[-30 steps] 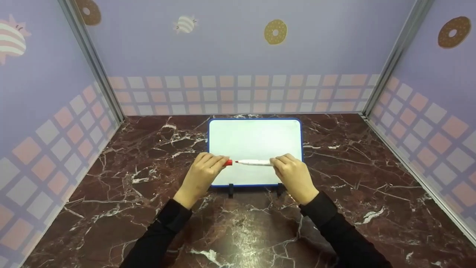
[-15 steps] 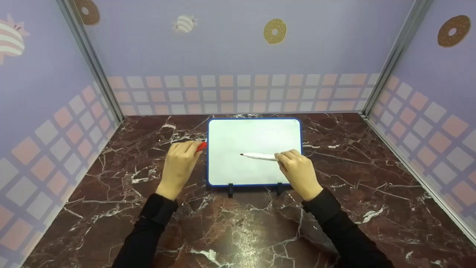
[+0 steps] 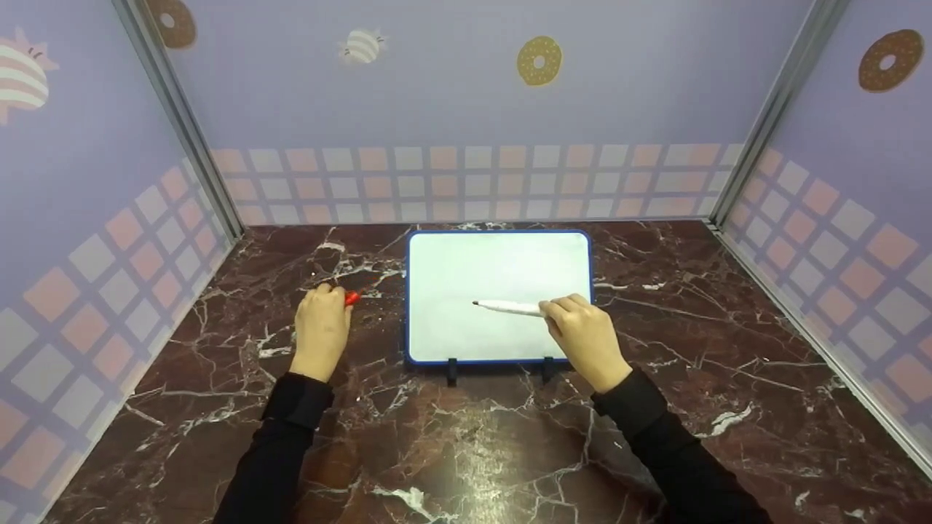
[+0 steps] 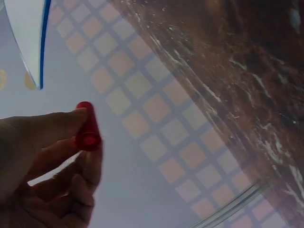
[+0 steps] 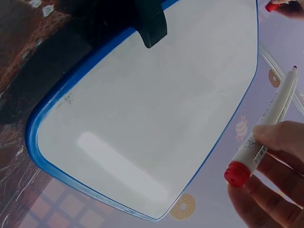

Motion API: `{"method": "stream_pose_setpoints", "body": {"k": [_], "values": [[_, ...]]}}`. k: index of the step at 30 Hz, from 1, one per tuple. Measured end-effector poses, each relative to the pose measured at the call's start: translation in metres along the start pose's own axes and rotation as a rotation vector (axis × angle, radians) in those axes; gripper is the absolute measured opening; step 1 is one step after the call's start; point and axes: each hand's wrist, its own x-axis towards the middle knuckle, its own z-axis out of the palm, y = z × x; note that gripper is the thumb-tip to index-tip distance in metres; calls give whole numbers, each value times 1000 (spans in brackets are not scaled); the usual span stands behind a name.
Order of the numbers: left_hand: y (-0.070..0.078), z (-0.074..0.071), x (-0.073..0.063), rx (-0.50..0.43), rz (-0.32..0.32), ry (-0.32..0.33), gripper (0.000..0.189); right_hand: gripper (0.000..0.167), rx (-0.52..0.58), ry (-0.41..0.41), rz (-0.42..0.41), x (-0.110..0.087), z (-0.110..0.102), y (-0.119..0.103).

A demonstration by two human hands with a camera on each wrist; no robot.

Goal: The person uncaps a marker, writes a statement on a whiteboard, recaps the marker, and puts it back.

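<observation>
Between thumb and fingers, my left hand [image 3: 320, 327] pinches a red marker cap [image 4: 88, 126], out to the left of the whiteboard. My right hand [image 3: 586, 335] grips a white marker [image 3: 508, 307] near its red rear end, seen close up in the right wrist view. Uncapped, the marker's dark tip points left, in front of the whiteboard [image 3: 466, 266]. That board has a blue frame and stands propped on black stand feet [image 3: 451, 371]. Its surface bears no strokes apart from a small faint smudge near one corner in the right wrist view.
The board stands on a dark red marbled table [image 3: 466, 451] with white veins. Lilac walls with checkered bands and printed doughnuts and sweets [image 3: 539, 61] enclose the table at the back and both sides. Metal posts [image 3: 772, 109] mark the corners.
The cap has come away from the marker's tip and travelled left and slightly up with my left hand, clear of the board. My right hand and the marker shifted slightly right and up.
</observation>
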Motion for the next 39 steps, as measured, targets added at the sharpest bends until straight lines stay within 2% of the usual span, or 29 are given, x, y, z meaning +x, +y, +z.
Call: {"method": "stream_pose_setpoints", "body": {"k": [8, 13, 18, 28, 34, 37, 39], "values": [[-10, 10, -10, -11, -103, -150, 9, 15, 3, -16, -2, -1, 2, -1], [-13, 13, -11, 25, -182, -288, 6, 15, -10, -15, -9, -1, 2, -2], [-14, 16, -12, 61, -205, -369, 5, 15, -10, -17, -9, -1, 2, -2], [-16, 22, -13, 99, -217, -410, 6, 14, -2, -20, -9, 0, 3, -2], [-17, 18, -11, 106, -221, -433, 8, 14, 0, -32, 3, -2, 3, -2], [-15, 13, -10, 113, -190, -385, 13, 14, 0, -37, 11, -2, 3, -2], [-11, 9, -9, 133, -142, -310, 14, 14, -4, -38, 11, -2, 3, -2]]}}
